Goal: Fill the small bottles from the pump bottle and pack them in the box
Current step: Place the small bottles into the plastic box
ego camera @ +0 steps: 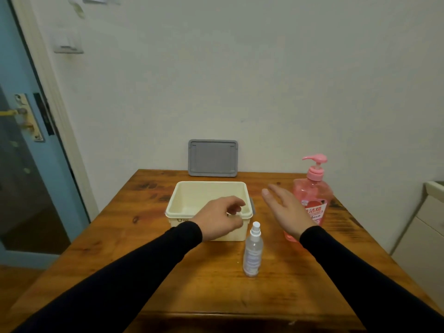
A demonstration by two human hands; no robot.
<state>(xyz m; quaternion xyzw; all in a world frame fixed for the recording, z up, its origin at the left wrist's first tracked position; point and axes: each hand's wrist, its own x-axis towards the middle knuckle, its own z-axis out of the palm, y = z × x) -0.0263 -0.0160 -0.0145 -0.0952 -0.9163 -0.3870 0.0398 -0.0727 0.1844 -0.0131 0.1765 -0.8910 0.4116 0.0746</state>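
Note:
A cream plastic box point(192, 212) stands uncovered in the middle of the wooden table point(216, 292); what shows of its inside is bare. My left hand point(219, 218) hovers at the box's front right corner with fingers curled over the rim and thumb by the front wall; whether it grips anything is unclear. A small clear spray bottle point(252, 254) with a white top stands upright just in front of that corner. My right hand point(286, 207) is spread flat in the air, in front of the pink pump bottle point(312, 186) at the right.
A grey lid point(212, 157) leans upright against the wall behind the box. A white cabinet point(427, 227) stands right of the table, and a blue door point(21, 140) is at the left. The table's front edge lies close to me.

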